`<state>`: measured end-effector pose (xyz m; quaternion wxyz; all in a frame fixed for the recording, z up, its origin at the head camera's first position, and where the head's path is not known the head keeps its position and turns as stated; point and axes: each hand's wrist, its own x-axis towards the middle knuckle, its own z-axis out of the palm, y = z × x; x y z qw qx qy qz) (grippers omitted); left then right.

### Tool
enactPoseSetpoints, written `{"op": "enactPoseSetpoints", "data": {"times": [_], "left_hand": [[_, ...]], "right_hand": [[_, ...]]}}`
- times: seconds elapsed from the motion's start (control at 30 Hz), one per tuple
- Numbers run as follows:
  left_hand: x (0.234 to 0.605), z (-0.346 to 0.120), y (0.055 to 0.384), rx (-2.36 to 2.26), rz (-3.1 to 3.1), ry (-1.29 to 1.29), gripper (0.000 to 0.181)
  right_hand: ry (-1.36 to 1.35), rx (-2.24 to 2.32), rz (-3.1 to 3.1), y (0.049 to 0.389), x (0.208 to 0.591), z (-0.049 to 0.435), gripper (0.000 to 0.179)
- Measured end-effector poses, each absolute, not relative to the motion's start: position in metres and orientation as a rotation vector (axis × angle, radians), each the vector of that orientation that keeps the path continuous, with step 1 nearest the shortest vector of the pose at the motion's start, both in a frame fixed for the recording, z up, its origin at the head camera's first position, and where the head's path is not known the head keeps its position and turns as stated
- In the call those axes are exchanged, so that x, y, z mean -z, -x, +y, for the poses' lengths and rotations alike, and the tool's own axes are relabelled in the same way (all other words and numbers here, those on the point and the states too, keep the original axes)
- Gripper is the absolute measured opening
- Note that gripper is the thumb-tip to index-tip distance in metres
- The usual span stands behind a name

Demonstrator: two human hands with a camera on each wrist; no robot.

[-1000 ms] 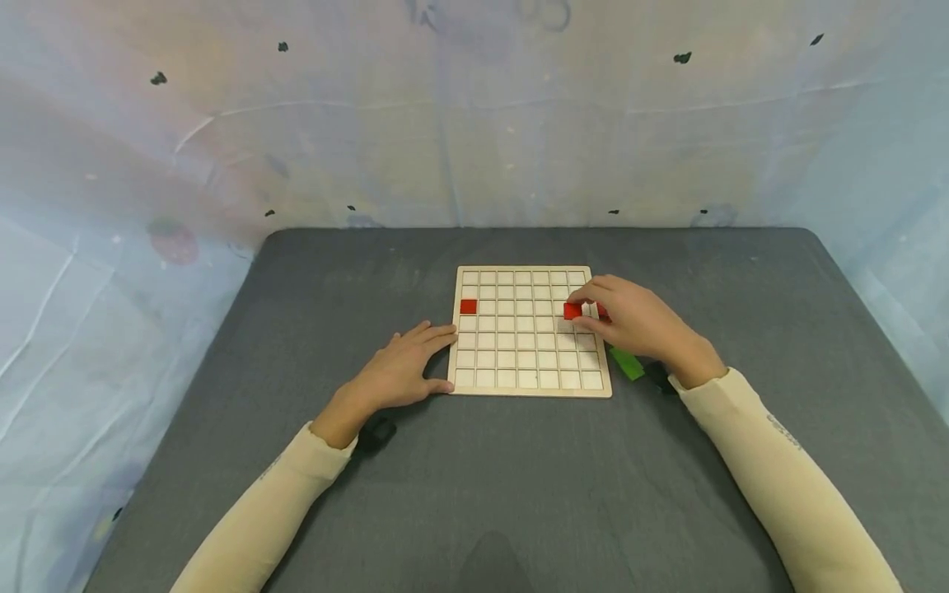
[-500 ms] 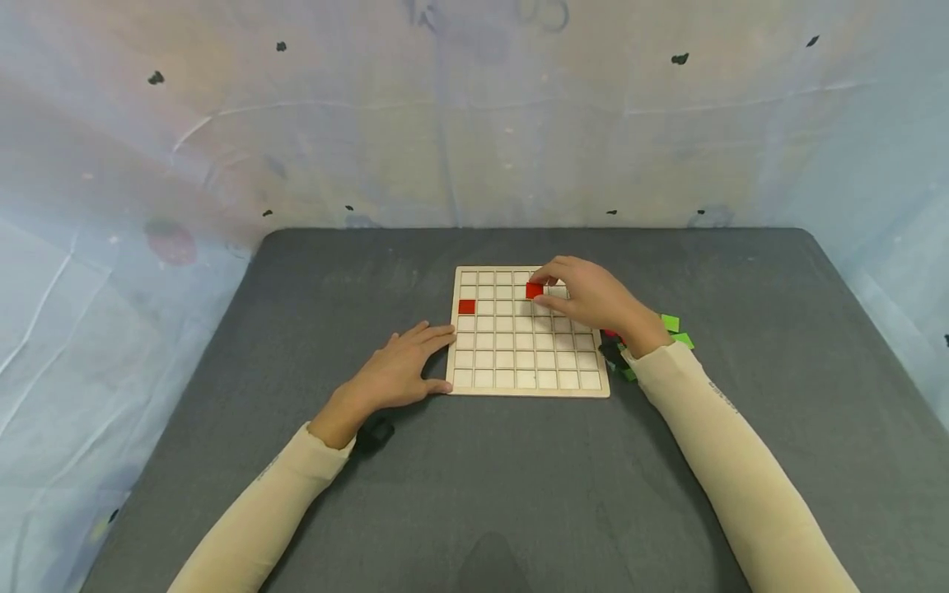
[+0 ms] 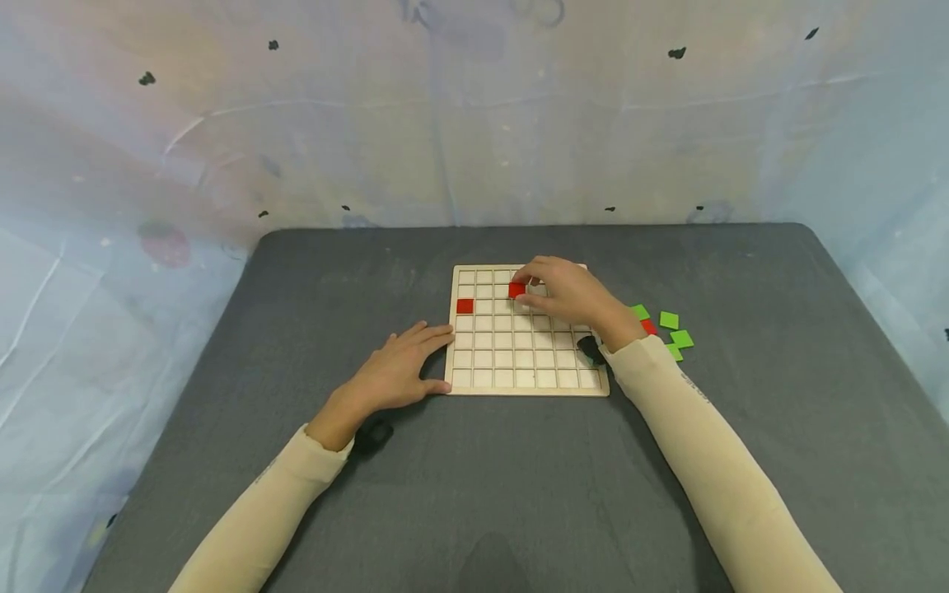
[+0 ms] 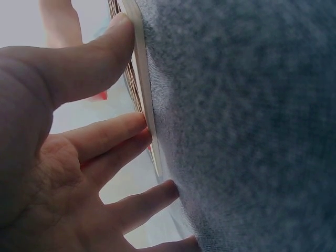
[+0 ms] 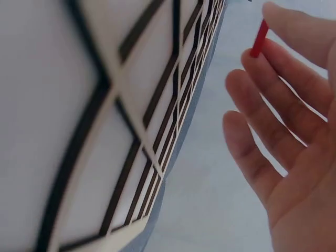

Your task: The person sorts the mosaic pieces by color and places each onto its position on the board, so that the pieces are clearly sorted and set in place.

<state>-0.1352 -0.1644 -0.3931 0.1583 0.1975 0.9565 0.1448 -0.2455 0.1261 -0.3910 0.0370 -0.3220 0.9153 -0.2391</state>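
Red tile [image 3: 516,290] pinched by right fingers [image 5: 275,94] — left fingers [image 4: 105,136] touch gridded board [image 3: 503,339].

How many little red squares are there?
3 in view: one red square in the board's leftmost column, one pinched in the right hand, one among the green squares. More may be hidden behind the right sleeve.
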Motion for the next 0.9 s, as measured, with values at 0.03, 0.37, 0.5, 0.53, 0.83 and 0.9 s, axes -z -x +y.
{"op": "enactPoseSetpoints", "data": {"times": [0.03,0.37,0.5,0.53,0.83,0.9], "left_hand": [[0.393,-0.164,0.135,-0.416,2.735,-0.563,0.082],[0.393,-0.162,0.135,-0.4,2.73,-0.538,0.083],[0.394,-0.162,0.134,-0.381,2.724,-0.538,0.083],[0.395,-0.161,0.134,-0.377,2.724,-0.54,0.083],[0.392,-0.161,0.132,-0.39,2.733,-0.541,0.083],[0.392,-0.161,0.133,-0.389,2.735,-0.541,0.083]], "right_hand": [[0.99,0.744,2.808,0.246,0.391,0.124,0.03],[1.042,0.756,2.79,0.247,0.39,0.106,0.03],[1.034,0.739,2.771,0.245,0.391,0.102,0.03],[1.028,0.731,2.77,0.245,0.391,0.101,0.03],[1.011,0.676,2.787,0.247,0.393,0.089,0.032],[0.996,0.653,2.786,0.247,0.393,0.087,0.033]]}}
